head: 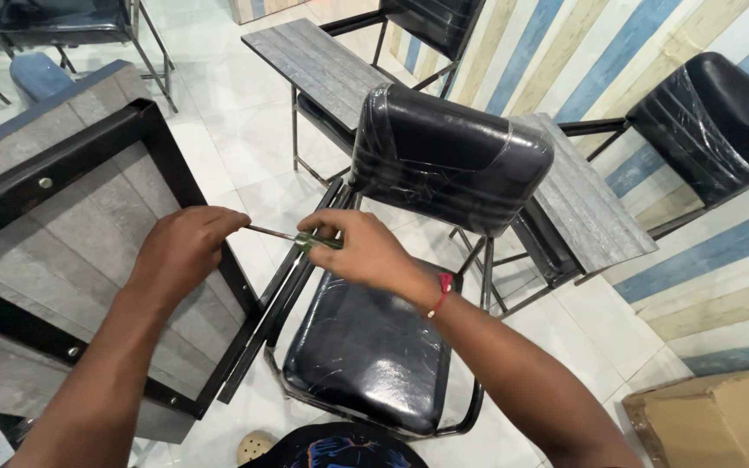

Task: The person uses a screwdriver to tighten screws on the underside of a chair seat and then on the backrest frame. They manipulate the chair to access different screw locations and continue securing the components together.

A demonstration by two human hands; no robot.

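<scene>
At the far left I see a grey writing board (pixel 54 234) tipped up on its side, its underside facing me, crossed by a black metal frame (pixel 162 165) with small silver screws. My left hand (pixel 185 249) rests at the frame's right edge. Its fingers are curled together, pinching the tip end of a screwdriver (pixel 292 237) against the frame; the exact contact point is hidden under the knuckles.

The screwdriver lies nearly level between my two hands: a thin silver shaft runs right into a green handle. My right hand (pixel 366 251) grips that handle, fingers folded around it and thumb on top. A red thread band (pixel 442 292) circles the right wrist.

Just beyond and below the hands stands a black padded chair (pixel 370 347), its seat and backrest wrapped in clear plastic film. Behind it are more chairs of the same kind with grey writing boards attached, one (pixel 327 65) far and one (pixel 587 208) to the right. The floor is pale tile. A wall of blue, white and tan planks (pixel 704 260) fills the right side, and a brown cardboard box (pixel 721 416) sits in the near right corner.
</scene>
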